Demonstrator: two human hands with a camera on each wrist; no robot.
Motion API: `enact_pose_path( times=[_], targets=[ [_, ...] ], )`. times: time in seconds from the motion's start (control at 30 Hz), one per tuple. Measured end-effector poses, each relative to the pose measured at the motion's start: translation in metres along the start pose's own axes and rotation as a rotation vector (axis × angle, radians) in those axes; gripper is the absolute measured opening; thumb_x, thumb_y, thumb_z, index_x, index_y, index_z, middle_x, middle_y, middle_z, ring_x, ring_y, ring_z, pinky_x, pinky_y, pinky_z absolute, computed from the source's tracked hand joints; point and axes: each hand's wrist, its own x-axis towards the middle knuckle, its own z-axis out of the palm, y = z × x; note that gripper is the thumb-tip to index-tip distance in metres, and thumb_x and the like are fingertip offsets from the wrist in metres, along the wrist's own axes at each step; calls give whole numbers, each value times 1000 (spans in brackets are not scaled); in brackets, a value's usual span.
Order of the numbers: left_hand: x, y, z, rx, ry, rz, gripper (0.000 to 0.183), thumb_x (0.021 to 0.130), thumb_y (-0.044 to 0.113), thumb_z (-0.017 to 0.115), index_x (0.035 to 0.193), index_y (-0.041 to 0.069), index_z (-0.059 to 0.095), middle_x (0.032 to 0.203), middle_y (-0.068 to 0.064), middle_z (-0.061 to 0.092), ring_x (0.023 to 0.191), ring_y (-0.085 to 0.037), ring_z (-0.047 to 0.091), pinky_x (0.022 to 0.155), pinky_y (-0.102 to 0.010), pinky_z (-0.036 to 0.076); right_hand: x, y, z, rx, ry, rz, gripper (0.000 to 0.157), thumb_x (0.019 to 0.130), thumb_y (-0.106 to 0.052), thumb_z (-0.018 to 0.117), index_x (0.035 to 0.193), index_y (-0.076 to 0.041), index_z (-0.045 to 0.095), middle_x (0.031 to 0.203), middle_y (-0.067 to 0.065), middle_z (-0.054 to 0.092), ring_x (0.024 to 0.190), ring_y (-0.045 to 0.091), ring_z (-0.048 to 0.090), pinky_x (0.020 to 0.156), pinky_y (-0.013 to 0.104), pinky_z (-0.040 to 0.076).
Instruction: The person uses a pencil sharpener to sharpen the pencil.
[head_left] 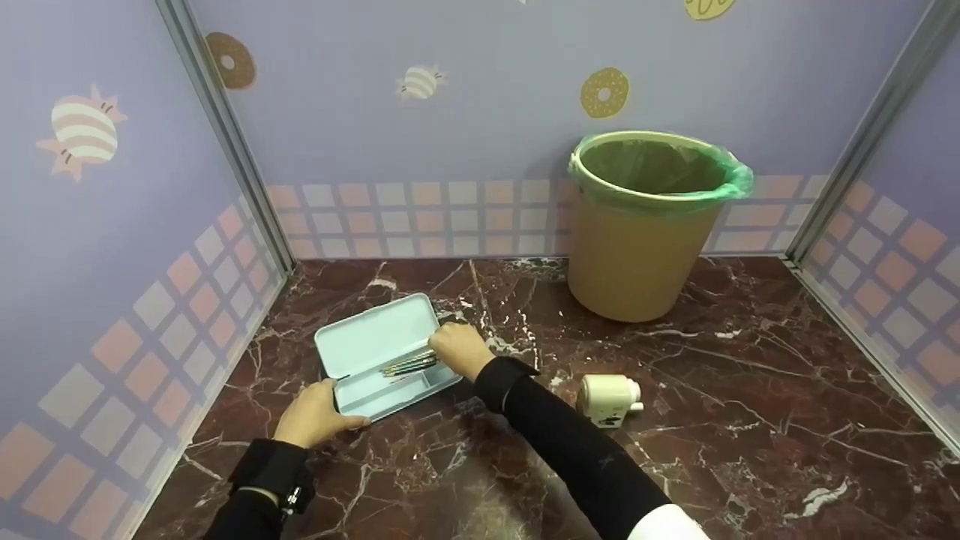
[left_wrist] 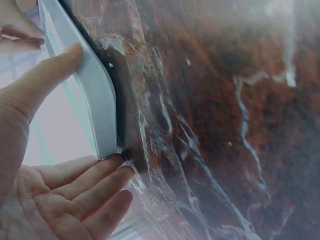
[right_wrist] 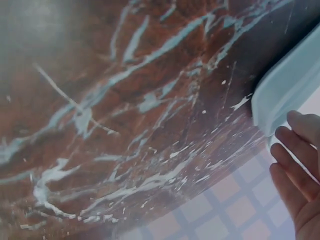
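A light blue pencil case [head_left: 379, 337] lies on the dark red marbled tabletop, its lid folded back. Several slim pencils [head_left: 409, 365] lie together inside, toward the right. My left hand [head_left: 313, 415] grips the near left corner; in the left wrist view its thumb [left_wrist: 60, 65] presses the front wall while the fingers bend around the end. At the right end of the case, my right hand [head_left: 460, 350] holds its edge beside the pencils. The right wrist view shows its fingers [right_wrist: 295, 155] against the case's corner, with the thumb hidden.
A tan bin [head_left: 637, 255] with a green liner stands at the back right. Nearer, right of my right forearm, a cream pencil sharpener [head_left: 609, 400] with a small crank knob lies on the tabletop [head_left: 750, 465]. Patterned lilac walls [head_left: 450, 135] enclose the back and both sides.
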Motion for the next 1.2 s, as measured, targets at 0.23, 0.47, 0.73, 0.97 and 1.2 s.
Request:
enact_pose_path(
  times=[0.23,0.47,0.73,0.97,1.2],
  targets=[
    [-7,10,0,53,16,-40,89,72,37,90,133,-15,52,126,-35,60,114,-51,61,98,-62,51,-17,6,-17,211,-38,25,5,86,-5,71,84,-7,75,88,11,79,85,29,75,75,43,60],
    [-11,42,1,69,88,55,100,72,34,91,145,-15,42,141,-38,52,128,-53,55,107,-62,47,-45,25,-49,324,-119,12,7,85,-7,77,92,-3,77,92,13,79,87,33,75,81,47,61],
    [1,103,20,-45,33,160,97,74,32,90,149,-8,43,149,-30,51,136,-46,52,116,-58,42,-80,46,-90,374,-192,44,28,86,-11,78,113,-9,77,109,14,79,96,33,76,88,47,61],
    [11,157,44,-111,-80,255,98,76,33,88,154,0,38,156,-26,45,144,-43,46,119,-59,37,-120,76,-115,325,-201,36,34,85,-24,80,115,-8,75,105,11,79,89,29,75,81,45,62],
    [16,187,72,-130,-141,355,97,77,38,88,153,0,41,155,-26,48,143,-43,48,119,-56,40,-166,114,-118,383,-262,34,60,80,-36,85,126,-1,69,111,14,78,94,29,74,86,46,60]
  ],
)
